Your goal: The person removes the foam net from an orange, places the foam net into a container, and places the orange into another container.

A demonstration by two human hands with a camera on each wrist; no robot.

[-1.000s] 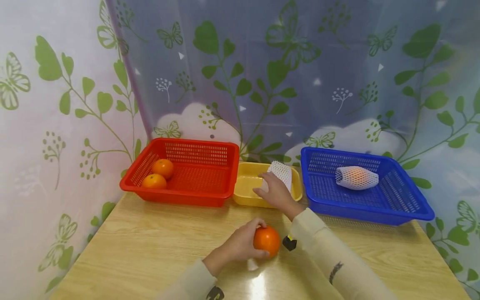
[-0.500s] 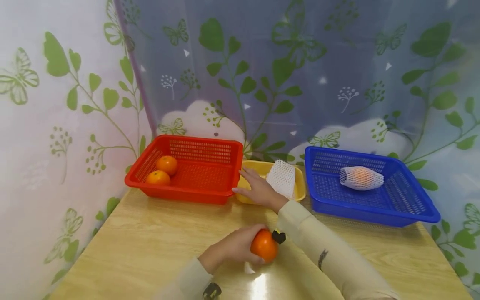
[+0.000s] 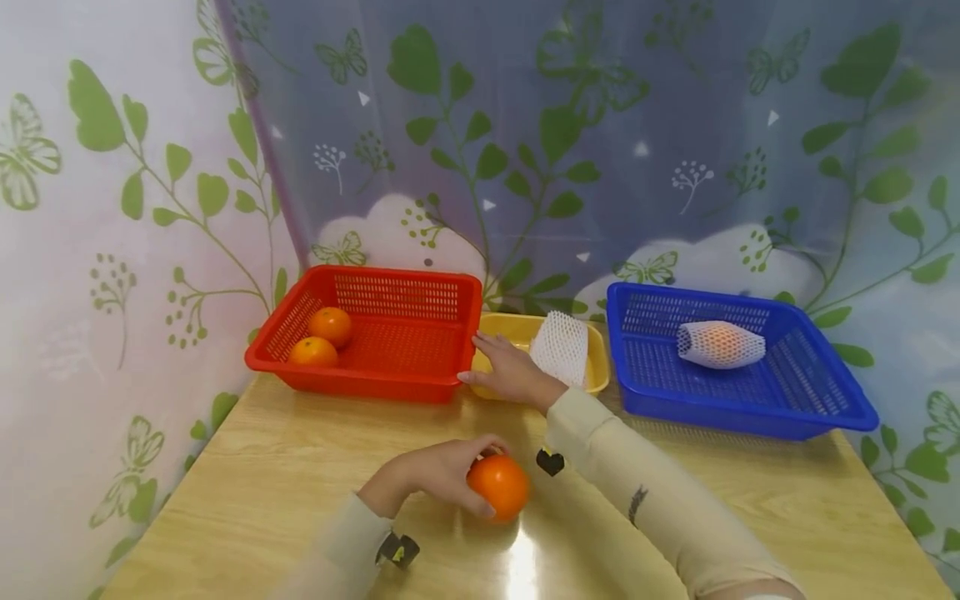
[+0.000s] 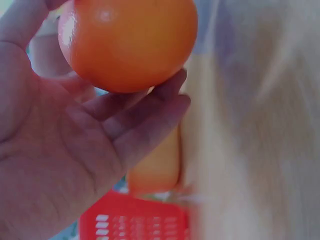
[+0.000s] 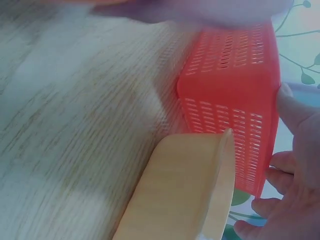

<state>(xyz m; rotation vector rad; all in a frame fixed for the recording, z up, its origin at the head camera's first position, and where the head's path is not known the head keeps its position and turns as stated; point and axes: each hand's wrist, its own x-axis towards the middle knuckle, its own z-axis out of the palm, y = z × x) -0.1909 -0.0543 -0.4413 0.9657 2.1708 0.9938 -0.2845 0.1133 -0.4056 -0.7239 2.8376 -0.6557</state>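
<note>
My left hand grips an orange just above the table, thumb on the near side and fingers on the far side. In the left wrist view the orange sits against the fingertips. My right hand reaches over the left end of a yellow tray. Its fairly straight fingers and thumb touch the right rim of the red basket. Two oranges lie in the left part of that basket. White foam netting lies in the yellow tray.
On the right stands a blue basket with a fruit in a white foam net. The wooden table extends before the containers. A patterned curtain hangs close behind them.
My right hand has moved left, from over the foam netting to the red basket's rim, and stayed there. My left hand has shifted slightly left with the orange.
</note>
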